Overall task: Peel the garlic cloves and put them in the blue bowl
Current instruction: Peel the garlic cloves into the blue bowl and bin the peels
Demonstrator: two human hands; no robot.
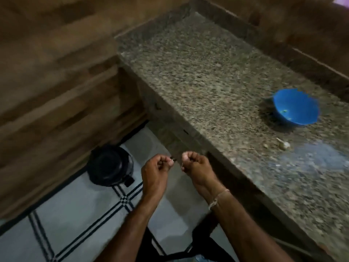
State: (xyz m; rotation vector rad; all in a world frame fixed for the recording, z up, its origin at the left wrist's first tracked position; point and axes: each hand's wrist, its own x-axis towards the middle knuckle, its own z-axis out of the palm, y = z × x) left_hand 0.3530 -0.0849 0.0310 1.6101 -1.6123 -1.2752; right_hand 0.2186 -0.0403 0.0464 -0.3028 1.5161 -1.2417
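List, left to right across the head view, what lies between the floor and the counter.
From the left: round black container → left hand → right hand → blue plastic bowl on the speckled granite counter. The pale garlic piece overlaps the bowl's span, so it is omitted.

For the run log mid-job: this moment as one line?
left hand: pinches tiny scrap | right hand: pinches pale sliver | hands: off counter edge | garlic piece: on counter | blue bowl: on counter

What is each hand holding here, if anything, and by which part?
Right hand pinches a pale sliver at its fingertips, probably garlic; which part is too blurred to tell. Left hand is curled likewise; what its grip holds cannot be told.
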